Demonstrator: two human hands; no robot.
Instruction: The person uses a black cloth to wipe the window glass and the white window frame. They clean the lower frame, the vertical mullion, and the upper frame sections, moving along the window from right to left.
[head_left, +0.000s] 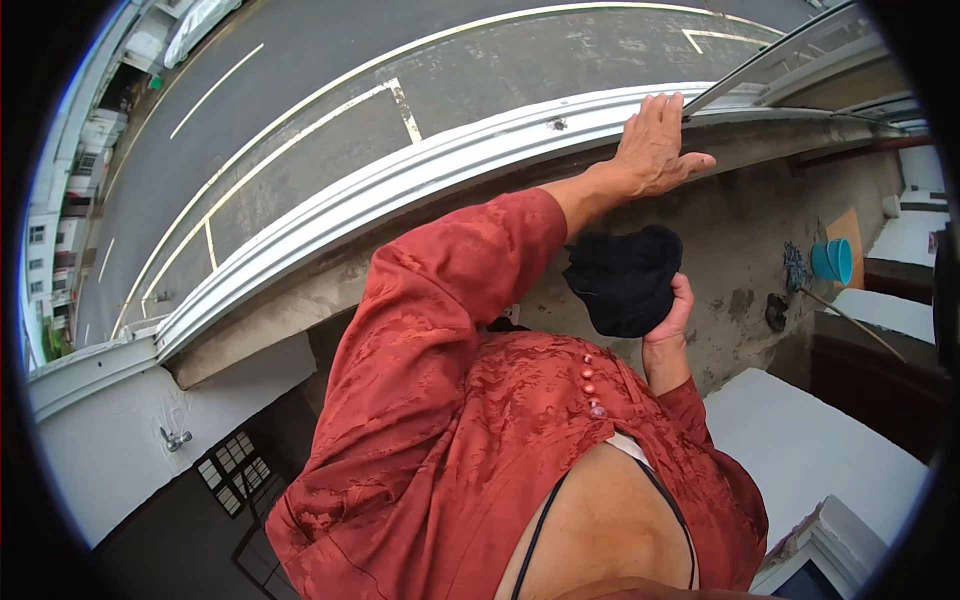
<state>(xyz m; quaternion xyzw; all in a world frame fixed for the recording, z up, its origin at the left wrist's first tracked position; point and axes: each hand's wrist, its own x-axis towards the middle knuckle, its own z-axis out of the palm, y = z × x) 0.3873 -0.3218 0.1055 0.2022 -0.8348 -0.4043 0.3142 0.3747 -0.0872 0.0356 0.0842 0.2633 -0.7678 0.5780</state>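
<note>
My left hand (657, 150) reaches across to the window. Its palm is flat and the thumb stands out to the side; nothing is held in it. The fingertips lie over the white window frame (450, 154), close beside the lower edge of a glass window pane (780, 56). Below that arm, in front of my chest, my right hand (673, 311) grips a bunched black cloth (626, 281) by its right side. Part of that hand is hidden behind the cloth.
A concrete ledge (262, 330) runs under the frame, with a road (315, 82) far below outside. On the floor to the right are a blue bucket (831, 260) and a mop (795, 266) with a long handle. A metal tap (175, 439) juts from the left wall.
</note>
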